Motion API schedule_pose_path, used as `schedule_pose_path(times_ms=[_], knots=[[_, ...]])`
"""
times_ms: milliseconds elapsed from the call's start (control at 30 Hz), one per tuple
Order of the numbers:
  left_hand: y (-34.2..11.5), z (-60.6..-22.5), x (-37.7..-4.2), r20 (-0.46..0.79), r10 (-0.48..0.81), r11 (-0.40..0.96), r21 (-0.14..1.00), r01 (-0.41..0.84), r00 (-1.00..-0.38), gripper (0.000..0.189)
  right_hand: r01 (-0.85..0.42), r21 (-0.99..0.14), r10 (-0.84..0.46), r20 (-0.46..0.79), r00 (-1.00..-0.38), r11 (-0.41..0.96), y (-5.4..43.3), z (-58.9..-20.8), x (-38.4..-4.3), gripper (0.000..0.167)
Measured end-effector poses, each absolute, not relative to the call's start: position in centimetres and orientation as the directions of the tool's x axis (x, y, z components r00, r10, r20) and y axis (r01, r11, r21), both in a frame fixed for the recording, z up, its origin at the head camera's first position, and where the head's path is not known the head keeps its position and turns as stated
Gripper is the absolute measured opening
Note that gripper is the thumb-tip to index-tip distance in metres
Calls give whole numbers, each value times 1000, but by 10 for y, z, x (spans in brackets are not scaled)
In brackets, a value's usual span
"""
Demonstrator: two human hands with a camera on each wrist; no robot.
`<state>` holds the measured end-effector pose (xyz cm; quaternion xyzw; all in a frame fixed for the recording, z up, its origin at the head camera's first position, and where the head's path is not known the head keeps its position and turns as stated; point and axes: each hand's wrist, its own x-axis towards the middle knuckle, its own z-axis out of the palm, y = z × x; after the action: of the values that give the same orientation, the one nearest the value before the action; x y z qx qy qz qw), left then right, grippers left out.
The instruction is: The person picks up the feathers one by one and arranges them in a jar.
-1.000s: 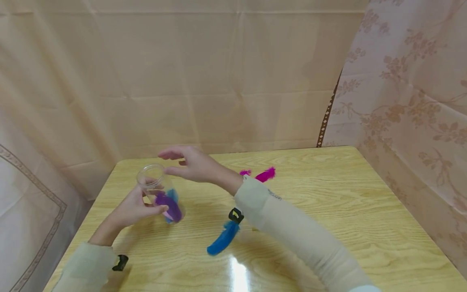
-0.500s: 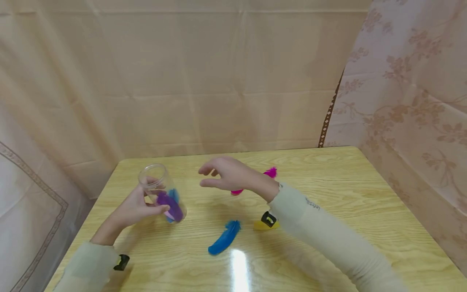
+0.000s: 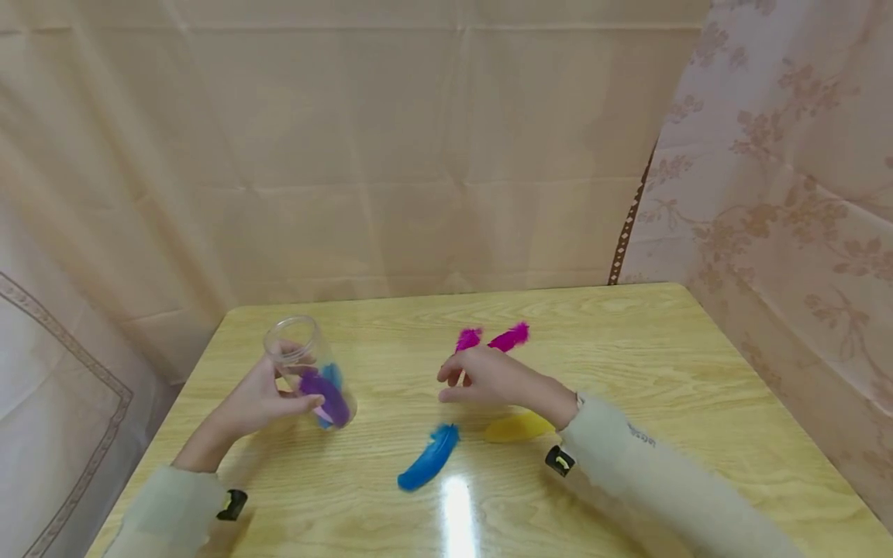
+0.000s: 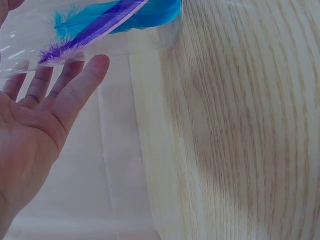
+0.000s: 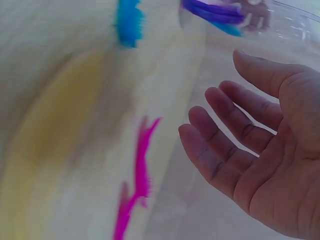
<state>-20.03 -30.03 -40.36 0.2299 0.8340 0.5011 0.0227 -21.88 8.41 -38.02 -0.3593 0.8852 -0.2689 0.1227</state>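
Gripped by the left hand (image 3: 268,395), one clear jar (image 3: 317,359) is being held left of two magenta feathers (image 3: 510,337), one yellow feather (image 3: 518,427), one blue feather (image 3: 428,459); the right hand (image 3: 491,376) is being held empty.

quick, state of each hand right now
Left hand: holding the clear jar.
Right hand: open, holding nothing.

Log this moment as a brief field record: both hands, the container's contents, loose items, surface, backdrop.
Left hand: holds a transparent cylindrical container
Contents: purple and blue feathers, exact count unclear
Right hand: holding nothing, fingers relaxed, near the magenta feathers
Loose items: those magenta feathers, partly hidden in the head view; one curved blue feather; one yellow feather
Surface: light wood-grain table
Backdrop: beige fabric curtain
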Motion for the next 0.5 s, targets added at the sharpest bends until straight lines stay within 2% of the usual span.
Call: schedule_pose_path(times_ms=[500], knots=[[-301,-407,-201,180,412,402,844,356,-893,70,-557,-613,-730,-48,-682,561,95,-427,-210,20]])
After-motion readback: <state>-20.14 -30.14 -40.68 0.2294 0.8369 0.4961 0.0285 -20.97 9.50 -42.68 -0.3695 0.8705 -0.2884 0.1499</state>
